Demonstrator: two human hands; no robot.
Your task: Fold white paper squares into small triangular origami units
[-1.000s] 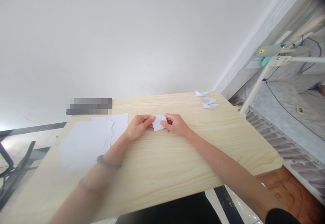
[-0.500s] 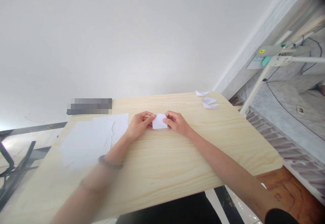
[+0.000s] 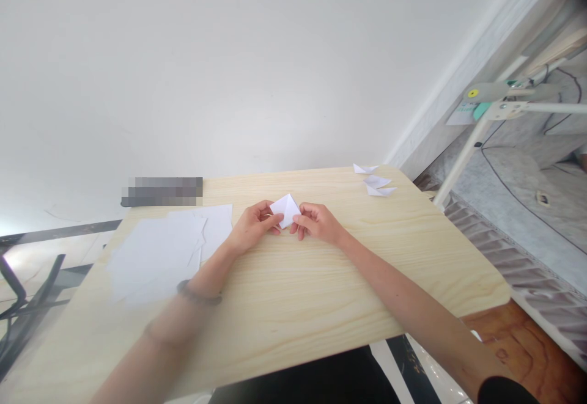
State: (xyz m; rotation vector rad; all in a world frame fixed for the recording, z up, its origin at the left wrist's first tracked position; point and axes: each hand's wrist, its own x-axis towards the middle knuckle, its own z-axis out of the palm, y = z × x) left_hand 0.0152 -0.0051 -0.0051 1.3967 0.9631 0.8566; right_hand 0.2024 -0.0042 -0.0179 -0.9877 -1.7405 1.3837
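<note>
A small folded white paper [image 3: 287, 208] is held between both hands above the middle of the table. One corner points away from me, and a crease runs down its centre. My left hand [image 3: 257, 224] pinches the left side, thumb on top and fingers beneath. On the right edge, my right hand [image 3: 315, 220] grips with thumb and fingers. The fingertips under the paper are partly hidden.
Several loose white sheets [image 3: 156, 257] lie on the table's left side. Small folded paper boats [image 3: 380, 191] stand near the far right corner. A pixelated dark object [image 3: 162, 192] sits at the back left edge, and a white wall rises behind the wooden table [image 3: 293, 306].
The paper has turned from a square-on position to a corner-up diamond, now showing a centre crease. Both hands have shifted their fingers slightly on it.
</note>
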